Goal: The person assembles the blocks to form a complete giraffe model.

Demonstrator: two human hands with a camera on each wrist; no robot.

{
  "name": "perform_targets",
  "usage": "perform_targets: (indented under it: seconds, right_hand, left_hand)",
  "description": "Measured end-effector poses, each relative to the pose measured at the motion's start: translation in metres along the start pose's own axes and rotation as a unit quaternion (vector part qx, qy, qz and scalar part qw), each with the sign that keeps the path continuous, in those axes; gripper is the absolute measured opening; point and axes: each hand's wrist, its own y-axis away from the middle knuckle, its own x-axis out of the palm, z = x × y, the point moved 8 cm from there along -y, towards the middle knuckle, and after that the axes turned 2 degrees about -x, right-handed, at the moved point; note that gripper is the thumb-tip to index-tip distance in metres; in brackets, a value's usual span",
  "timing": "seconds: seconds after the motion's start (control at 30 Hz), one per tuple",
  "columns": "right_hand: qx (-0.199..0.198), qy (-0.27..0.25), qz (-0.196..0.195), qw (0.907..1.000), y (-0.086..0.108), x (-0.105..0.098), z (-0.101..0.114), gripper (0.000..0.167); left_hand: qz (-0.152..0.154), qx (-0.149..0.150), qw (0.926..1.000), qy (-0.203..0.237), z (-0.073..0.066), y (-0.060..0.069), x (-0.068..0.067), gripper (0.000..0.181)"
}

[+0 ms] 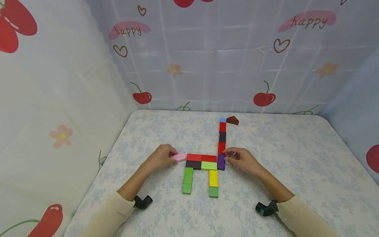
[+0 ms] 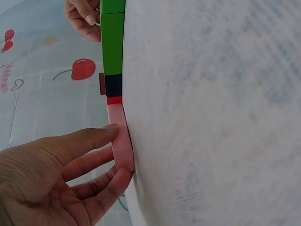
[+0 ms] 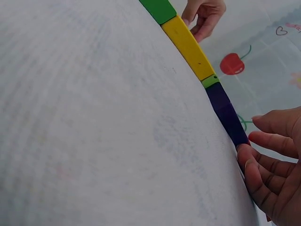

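On the table lies a flat figure of coloured blocks. My left hand [image 1: 161, 155] pinches a pink block [image 1: 178, 157] between thumb and fingers at the figure's left end, close to a red block [image 1: 193, 157]. In the left wrist view the pink block [image 2: 121, 136] lies low against the tabletop. My right hand [image 1: 244, 160] is at the right side of a purple block [image 1: 221, 162], fingertips touching near its upper end. The right wrist view shows that hand's thumb raised off the purple block [image 3: 228, 110], the fingers loosely bent.
Above the purple block runs a column of red and black blocks [image 1: 222, 137], topped by a light blue block [image 1: 223, 120] and a brown angled block [image 1: 233, 120]. Green blocks [image 1: 188, 175] and a yellow block [image 1: 213, 178] extend downward. A printed curtain [image 1: 207, 82] hangs behind the table.
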Motion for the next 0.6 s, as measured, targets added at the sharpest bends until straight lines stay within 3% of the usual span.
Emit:
perform_targets:
  seconds: [0.6]
  right_hand:
    - [-0.001,-0.002,0.0,1.0,0.0018,-0.0012,0.0013,0.027]
  left_hand:
    - [0.002,0.016,0.9998,0.015,-0.0044,-0.0036,0.0007,0.025]
